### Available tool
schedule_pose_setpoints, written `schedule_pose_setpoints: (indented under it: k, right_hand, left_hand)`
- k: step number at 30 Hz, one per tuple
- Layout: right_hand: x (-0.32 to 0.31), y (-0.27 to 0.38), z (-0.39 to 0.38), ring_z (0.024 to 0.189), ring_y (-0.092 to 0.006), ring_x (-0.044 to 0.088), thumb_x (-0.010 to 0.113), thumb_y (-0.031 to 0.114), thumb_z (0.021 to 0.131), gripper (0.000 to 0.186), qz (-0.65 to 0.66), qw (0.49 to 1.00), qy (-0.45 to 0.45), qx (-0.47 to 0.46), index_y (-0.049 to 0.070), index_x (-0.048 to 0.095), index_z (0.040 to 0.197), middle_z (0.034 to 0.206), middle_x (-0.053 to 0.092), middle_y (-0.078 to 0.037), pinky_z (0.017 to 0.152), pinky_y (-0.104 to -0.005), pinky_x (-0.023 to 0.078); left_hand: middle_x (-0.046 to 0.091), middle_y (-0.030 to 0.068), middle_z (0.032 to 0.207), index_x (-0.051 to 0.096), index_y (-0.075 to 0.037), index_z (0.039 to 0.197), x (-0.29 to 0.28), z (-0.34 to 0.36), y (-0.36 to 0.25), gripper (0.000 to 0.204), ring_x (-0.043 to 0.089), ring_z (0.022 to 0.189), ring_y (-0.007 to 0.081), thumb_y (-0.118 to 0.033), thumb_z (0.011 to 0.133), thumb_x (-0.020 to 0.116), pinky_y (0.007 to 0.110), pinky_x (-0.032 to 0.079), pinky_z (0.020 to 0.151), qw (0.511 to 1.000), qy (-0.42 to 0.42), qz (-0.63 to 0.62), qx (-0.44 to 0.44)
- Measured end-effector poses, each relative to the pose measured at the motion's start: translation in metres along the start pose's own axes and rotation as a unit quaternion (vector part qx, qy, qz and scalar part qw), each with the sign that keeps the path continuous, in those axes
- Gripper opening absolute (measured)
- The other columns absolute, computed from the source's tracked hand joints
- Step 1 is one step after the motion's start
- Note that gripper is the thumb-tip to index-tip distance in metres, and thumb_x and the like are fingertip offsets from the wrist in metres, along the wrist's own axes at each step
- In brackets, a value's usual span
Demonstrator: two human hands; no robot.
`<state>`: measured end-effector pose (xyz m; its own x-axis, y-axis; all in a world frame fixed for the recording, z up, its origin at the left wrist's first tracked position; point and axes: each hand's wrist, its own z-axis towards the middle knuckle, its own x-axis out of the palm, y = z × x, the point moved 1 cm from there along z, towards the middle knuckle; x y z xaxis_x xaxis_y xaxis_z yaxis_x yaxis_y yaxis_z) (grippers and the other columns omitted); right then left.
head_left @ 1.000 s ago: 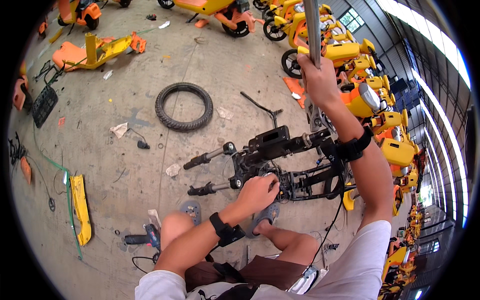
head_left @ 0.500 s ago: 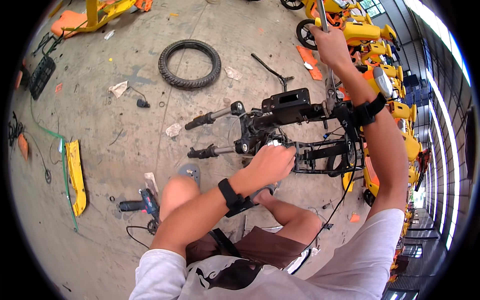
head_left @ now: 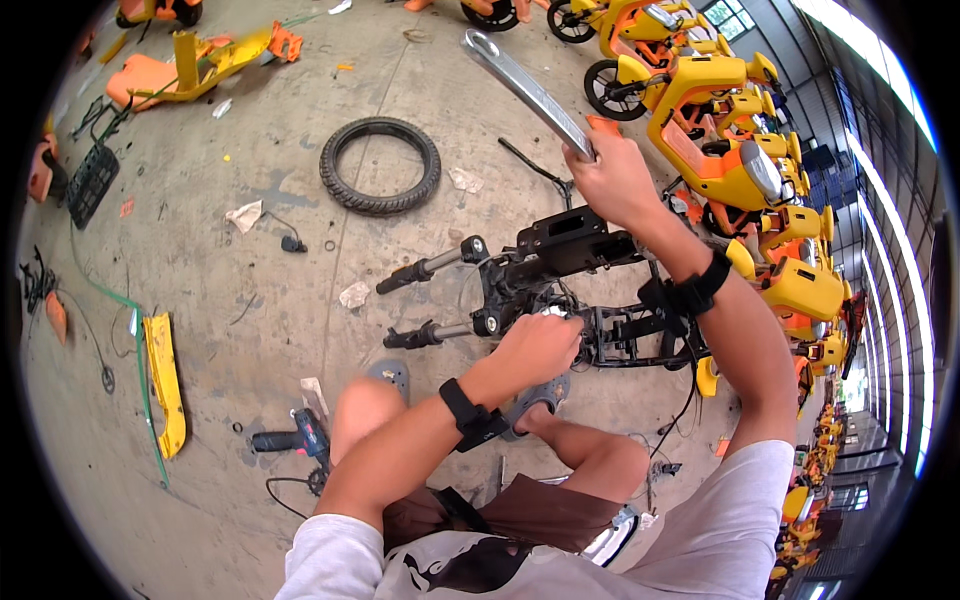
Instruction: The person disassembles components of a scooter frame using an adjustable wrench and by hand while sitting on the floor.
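Observation:
My right hand (head_left: 610, 175) grips a long silver wrench (head_left: 530, 95), raised diagonally with its ring end toward the upper left. Below it lies a black vehicle frame (head_left: 570, 240) with two fork legs (head_left: 430, 268) pointing left and a bundle of cables at its middle. My left hand (head_left: 540, 350) is closed at that middle part, fingers curled by a small shiny piece and the cables; what it holds is hidden.
A loose tyre (head_left: 379, 203), a yellow panel (head_left: 160, 385), a drill (head_left: 300, 435) and a stripped yellow body (head_left: 215, 75) lie on the concrete floor (head_left: 250, 300). Rows of yellow scooters (head_left: 720, 170) stand at the right. My knees flank the work.
My right hand has moved left and the wrench has swung from upright against the frame to a diagonal above the floor. My left hand stays at the frame's middle.

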<state>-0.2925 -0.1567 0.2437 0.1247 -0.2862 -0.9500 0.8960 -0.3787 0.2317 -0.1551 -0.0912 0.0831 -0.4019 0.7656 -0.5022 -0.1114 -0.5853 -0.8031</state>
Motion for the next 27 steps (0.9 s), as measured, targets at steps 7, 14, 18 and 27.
schedule_pose_setpoints:
  k: [7, 14, 18, 27]
  right_hand:
    - [-0.028, -0.009, -0.042, 0.069, -0.0442, 0.060, 0.059, 0.017, 0.080, 0.018, 0.073, 0.994, -0.066, -0.052, 0.001, 0.061, 0.086, 0.069, 0.059, -0.026, 0.061, -0.0467, 0.047]
    - [-0.012, -0.013, -0.113, 0.064, -0.0316, 0.059, 0.067, 0.012, 0.063, 0.015, 0.084, 0.956, -0.107, -0.258, 0.008, 0.059, 0.075, 0.065, 0.057, -0.011, 0.058, -0.0392, 0.046]
    - [-0.010, -0.030, -0.135, 0.058, -0.0269, 0.049, 0.069, 0.010, 0.070, 0.016, 0.111, 0.925, -0.136, -0.336, 0.007, 0.053, 0.068, 0.062, 0.047, -0.007, 0.054, -0.0370, 0.038]
    - [-0.025, -0.057, -0.173, 0.078, -0.0286, 0.060, 0.071, 0.005, 0.076, 0.018, 0.049, 0.887, -0.119, -0.444, 0.002, 0.053, 0.075, 0.078, 0.056, -0.010, 0.074, -0.0388, 0.051]
  left_hand:
    - [0.063, 0.0169, 0.068, 0.064, -0.001, 0.090, -0.024, 0.004, -0.002, 0.016, 0.062, 0.062, 0.0333, -0.016, 0.084, 0.061, 0.041, 0.048, 0.057, 0.993, -0.054, -0.083, -0.057]
    - [0.055, 0.0010, 0.058, 0.062, 0.000, 0.092, -0.065, 0.001, 0.028, 0.018, 0.050, 0.049, 0.0079, -0.018, 0.093, 0.057, 0.023, 0.041, 0.046, 0.889, -0.223, -0.363, -0.168]
    - [0.052, 0.0033, 0.053, 0.060, 0.001, 0.086, -0.072, 0.000, 0.009, 0.026, 0.044, 0.039, 0.0089, -0.022, 0.097, 0.051, 0.024, 0.036, 0.037, 0.865, -0.159, -0.421, -0.220]
    - [0.056, 0.0022, 0.057, 0.061, 0.002, 0.088, -0.053, 0.004, 0.004, 0.023, 0.049, 0.043, 0.0073, -0.019, 0.095, 0.057, 0.022, 0.037, 0.040, 0.902, -0.096, -0.359, -0.219]
